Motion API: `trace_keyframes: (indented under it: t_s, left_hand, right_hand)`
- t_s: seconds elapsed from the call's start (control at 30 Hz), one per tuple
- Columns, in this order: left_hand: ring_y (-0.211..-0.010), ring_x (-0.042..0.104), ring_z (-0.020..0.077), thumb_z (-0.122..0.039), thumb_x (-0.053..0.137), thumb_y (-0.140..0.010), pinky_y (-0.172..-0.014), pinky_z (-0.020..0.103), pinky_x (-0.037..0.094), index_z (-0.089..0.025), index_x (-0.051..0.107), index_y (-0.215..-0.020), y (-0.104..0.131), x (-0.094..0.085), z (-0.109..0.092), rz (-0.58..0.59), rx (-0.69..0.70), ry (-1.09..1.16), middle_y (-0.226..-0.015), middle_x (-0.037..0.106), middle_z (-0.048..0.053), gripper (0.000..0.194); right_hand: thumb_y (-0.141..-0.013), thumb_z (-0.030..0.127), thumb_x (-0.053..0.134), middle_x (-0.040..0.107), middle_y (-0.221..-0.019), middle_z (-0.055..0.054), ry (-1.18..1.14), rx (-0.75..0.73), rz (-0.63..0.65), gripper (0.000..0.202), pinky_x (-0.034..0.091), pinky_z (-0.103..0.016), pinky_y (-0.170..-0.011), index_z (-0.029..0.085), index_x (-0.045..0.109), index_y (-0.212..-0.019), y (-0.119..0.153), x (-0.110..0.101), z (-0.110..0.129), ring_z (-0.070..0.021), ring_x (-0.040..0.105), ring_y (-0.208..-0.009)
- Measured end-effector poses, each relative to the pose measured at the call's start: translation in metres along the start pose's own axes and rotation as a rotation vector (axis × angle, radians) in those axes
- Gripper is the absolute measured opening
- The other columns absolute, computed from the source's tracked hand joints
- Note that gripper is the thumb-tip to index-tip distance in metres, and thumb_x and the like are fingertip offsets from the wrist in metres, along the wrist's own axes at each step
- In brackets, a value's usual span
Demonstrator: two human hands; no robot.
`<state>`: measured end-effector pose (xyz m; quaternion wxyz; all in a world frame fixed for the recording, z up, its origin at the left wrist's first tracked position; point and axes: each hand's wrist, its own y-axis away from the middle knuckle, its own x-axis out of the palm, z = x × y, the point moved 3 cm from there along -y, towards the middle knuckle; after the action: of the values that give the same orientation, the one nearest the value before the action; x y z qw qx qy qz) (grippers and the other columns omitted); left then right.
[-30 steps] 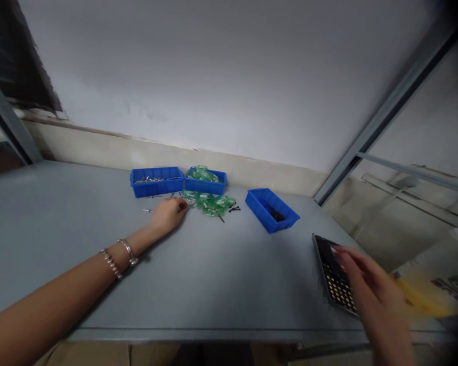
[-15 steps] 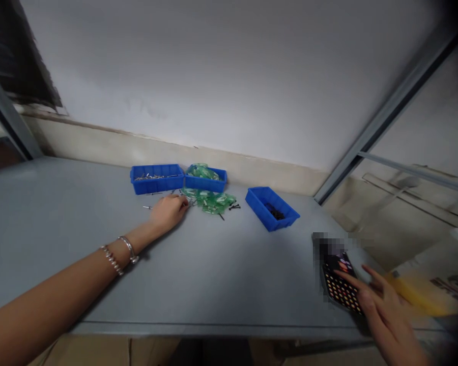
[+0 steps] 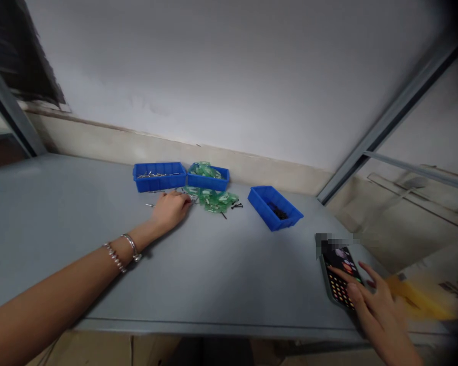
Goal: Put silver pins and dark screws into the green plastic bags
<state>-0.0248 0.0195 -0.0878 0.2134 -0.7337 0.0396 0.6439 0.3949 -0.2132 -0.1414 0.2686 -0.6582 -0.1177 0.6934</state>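
Note:
My left hand [image 3: 171,209] rests on the table with its fingers curled together beside a pile of green plastic packets [image 3: 216,199]. What its fingertips hold, if anything, is hidden. A thin silver pin [image 3: 150,205], shaped like a pop rivet, lies just left of that hand. On the right, a smartphone [image 3: 341,300] lies on the table, its screen lit with rows of small round icons. My right hand [image 3: 381,305] is over its lower part, fingers spread, the index finger on or just above the screen; it does not grasp the phone.
Behind my left hand stand a blue bin [image 3: 160,182] of silver pins and a blue bin [image 3: 208,183] with green packets. Another blue bin [image 3: 273,208] holds dark screws. Loose dark screws [image 3: 237,206] lie by the packets. A metal post [image 3: 366,152] rises at the right.
The view has shifted slightly. My right index finger has moved a little up and left across the phone, and the screen picture differs. My left hand stays nearly still.

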Motion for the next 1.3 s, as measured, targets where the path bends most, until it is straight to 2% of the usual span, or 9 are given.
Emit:
trace_keyframes:
  t_s: [0.17, 0.27, 0.33, 0.47, 0.57, 0.7, 0.8, 1.1, 1.3]
  left_hand:
    - [-0.097, 0.057, 0.0298, -0.015, 0.043, -0.091, -0.082, 0.042, 0.036, -0.016, 0.065, -0.098, 0.004, -0.010, -0.004, -0.231, 0.077, -0.010, -0.093, 0.069, 0.012, 0.022]
    - [-0.092, 0.057, 0.0275, -0.014, 0.044, -0.090, -0.084, 0.042, 0.034, -0.018, 0.064, -0.092, 0.009, -0.019, -0.011, -0.394, 0.130, 0.087, -0.086, 0.068, 0.009, 0.020]
    - [-0.085, 0.057, 0.0238, -0.016, 0.050, -0.088, -0.081, 0.038, 0.037, -0.018, 0.062, -0.085, 0.012, -0.023, -0.017, -0.450, 0.155, 0.255, -0.080, 0.066, 0.006, 0.013]
    - [-0.071, 0.057, 0.0164, -0.021, 0.059, -0.082, -0.069, 0.028, 0.042, -0.018, 0.058, -0.080, 0.018, -0.022, -0.032, -0.422, 0.239, 0.748, -0.075, 0.063, 0.002, 0.004]
    - [-0.069, 0.056, 0.0144, -0.022, 0.060, -0.080, -0.068, 0.026, 0.044, -0.017, 0.058, -0.078, 0.021, -0.016, -0.040, -0.375, 0.259, 0.929, -0.074, 0.063, 0.001, 0.006]
    - [-0.067, 0.055, 0.0135, -0.023, 0.061, -0.080, -0.067, 0.026, 0.045, -0.017, 0.057, -0.073, 0.024, -0.012, -0.042, -0.377, 0.256, 0.983, -0.070, 0.061, 0.001, 0.010]
    - [-0.067, 0.055, 0.0133, -0.021, 0.060, -0.081, -0.066, 0.025, 0.045, -0.017, 0.057, -0.073, 0.027, -0.013, -0.045, -0.372, 0.284, 0.956, -0.070, 0.061, 0.001, 0.010]
    - [-0.073, 0.056, 0.0148, -0.027, 0.053, -0.087, -0.068, 0.027, 0.044, -0.017, 0.057, -0.087, 0.034, -0.016, -0.052, -0.294, 0.301, 0.829, -0.078, 0.061, 0.003, 0.011]
    - [-0.075, 0.055, 0.0168, -0.035, 0.040, -0.093, -0.074, 0.031, 0.043, -0.017, 0.060, -0.069, 0.032, -0.015, -0.052, -0.174, 0.290, 0.773, -0.073, 0.058, 0.003, 0.035]
  right_hand:
    - [-0.091, 0.050, 0.028, 0.046, -0.133, -0.016, -0.015, -0.010, -0.096, 0.050, 0.044, -0.052, -0.076, 0.027, 0.064, -0.119, -0.014, -0.018, 0.021, -0.0343, 0.057, -0.098]
    - [-0.092, 0.049, 0.028, 0.051, -0.124, -0.017, -0.133, -0.104, -0.213, 0.049, 0.042, -0.054, -0.082, 0.025, 0.065, -0.114, -0.037, -0.039, 0.075, -0.0329, 0.056, -0.096]
    - [-0.092, 0.048, 0.032, 0.054, -0.121, -0.015, -0.266, -0.194, -0.209, 0.044, 0.039, -0.053, -0.088, 0.025, 0.066, -0.110, -0.057, -0.049, 0.125, -0.0313, 0.054, -0.101]
    - [-0.092, 0.044, 0.039, 0.060, -0.114, -0.010, -0.598, -0.331, 0.034, 0.034, 0.038, -0.045, -0.094, 0.027, 0.067, -0.101, -0.102, -0.039, 0.212, -0.0262, 0.052, -0.109]
    - [-0.093, 0.042, 0.038, 0.065, -0.095, -0.007, -0.851, -0.327, 0.254, 0.033, 0.042, -0.037, -0.085, 0.022, 0.064, -0.089, -0.126, -0.008, 0.247, -0.0214, 0.057, -0.093]
    - [-0.091, 0.047, 0.037, 0.060, -0.070, -0.004, -1.069, -0.170, 0.518, 0.039, 0.042, -0.030, -0.064, 0.019, 0.059, -0.074, -0.128, 0.033, 0.262, -0.0161, 0.055, -0.066]
    - [-0.089, 0.047, 0.040, 0.057, -0.063, -0.003, -1.187, -0.073, 0.660, 0.041, 0.041, -0.028, -0.060, 0.018, 0.056, -0.066, -0.118, 0.043, 0.263, -0.0131, 0.052, -0.058]
    - [-0.084, 0.052, 0.047, 0.052, -0.058, 0.000, -1.295, 0.009, 0.606, 0.043, 0.038, -0.027, -0.058, 0.020, 0.051, -0.056, -0.116, 0.035, 0.256, -0.0116, 0.048, -0.057]
    - [-0.081, 0.042, 0.053, 0.051, -0.060, 0.001, -1.303, 0.012, 0.579, 0.029, 0.039, -0.026, -0.058, 0.021, 0.051, -0.062, -0.114, 0.035, 0.259, -0.0110, 0.047, -0.058]
